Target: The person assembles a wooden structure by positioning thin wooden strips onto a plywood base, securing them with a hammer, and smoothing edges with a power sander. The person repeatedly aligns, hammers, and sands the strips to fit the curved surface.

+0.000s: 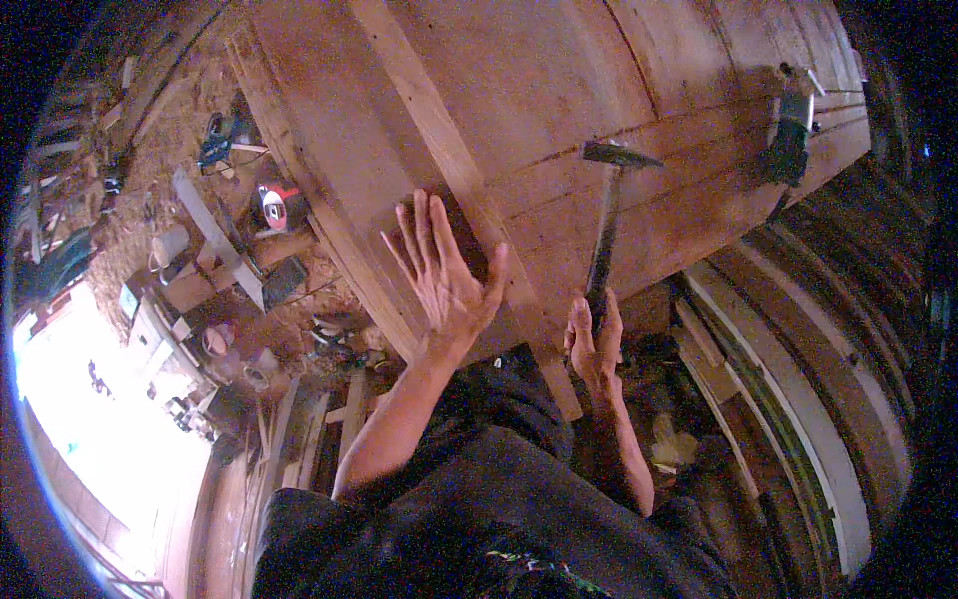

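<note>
My right hand (596,344) is wrapped round the lower handle of a hammer (607,220). The hammer's dark head points away from me, over the wooden panel surface (559,120). My left hand (439,270) is spread, fingers stretched forward, over the panel beside a long narrow wooden strip (429,105). Its thumb reaches across the strip's edge; whether the palm presses on the wood or hovers cannot be told. The strip runs from the far edge towards my body, passing between my two hands.
A dark cylindrical container (791,135) stands at the panel's far right. Left of the panel, wood scraps, tools and a red-and-white round object (276,207) lie on the littered floor. Long boards (798,389) are stacked at the right. Bright light (110,429) comes from the lower left.
</note>
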Tool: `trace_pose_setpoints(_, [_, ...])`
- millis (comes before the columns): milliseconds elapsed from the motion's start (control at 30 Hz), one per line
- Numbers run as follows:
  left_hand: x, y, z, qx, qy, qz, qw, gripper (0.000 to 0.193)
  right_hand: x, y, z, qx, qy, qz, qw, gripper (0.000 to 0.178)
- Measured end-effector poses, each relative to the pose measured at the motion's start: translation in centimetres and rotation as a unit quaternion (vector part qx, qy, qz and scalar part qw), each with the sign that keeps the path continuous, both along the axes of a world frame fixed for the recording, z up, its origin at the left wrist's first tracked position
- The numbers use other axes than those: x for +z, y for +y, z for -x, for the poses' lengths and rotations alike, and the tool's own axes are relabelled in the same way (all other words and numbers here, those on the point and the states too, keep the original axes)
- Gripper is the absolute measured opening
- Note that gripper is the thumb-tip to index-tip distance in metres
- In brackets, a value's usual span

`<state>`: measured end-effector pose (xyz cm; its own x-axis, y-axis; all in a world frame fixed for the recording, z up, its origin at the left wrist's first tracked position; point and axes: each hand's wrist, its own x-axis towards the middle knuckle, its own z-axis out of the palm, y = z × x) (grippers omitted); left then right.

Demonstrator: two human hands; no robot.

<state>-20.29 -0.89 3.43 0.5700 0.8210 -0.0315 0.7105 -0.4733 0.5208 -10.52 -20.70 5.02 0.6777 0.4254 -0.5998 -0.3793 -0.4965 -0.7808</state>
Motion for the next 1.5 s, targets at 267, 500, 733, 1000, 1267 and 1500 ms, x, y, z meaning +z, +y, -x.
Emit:
trace_pose_setpoints(267, [-0.8,-3.4,-1.9,0.009,0.12,-0.045,0.992,0.107,-0.7,-1.8,-1.9,0.115,0.035,-0.033,0.992,0.044])
trace_pose_setpoints(500, [-1.7,-4.0,-2.0,0.017,0.124,-0.062,0.99,0.103,-0.1,-1.0,-3.2,0.185,0.06,-0.03,0.98,0.049])
trace_pose_setpoints(733, [-1.8,-4.0,-2.1,0.034,0.117,-0.061,0.991,0.1,-1.3,-2.1,-2.6,0.271,0.071,0.01,0.96,0.051])
trace_pose_setpoints(1000, [-1.3,-3.7,-2.4,0.026,0.12,-0.049,0.991,0.098,-0.7,-2.0,-3.2,0.298,0.069,0.078,0.949,0.047])
trace_pose_setpoints(1267, [-0.9,-3.9,-2.6,0.036,0.117,-0.035,0.992,0.097,-1.8,-2.7,-2.8,0.298,-0.064,0.013,0.952,0.048])
trace_pose_setpoints(1500, [-1.4,-3.9,-2.1,0.04,0.075,-0.046,0.995,0.091,1.3,2.4,-5.4,0.353,-0.298,-0.007,0.887,0.05])
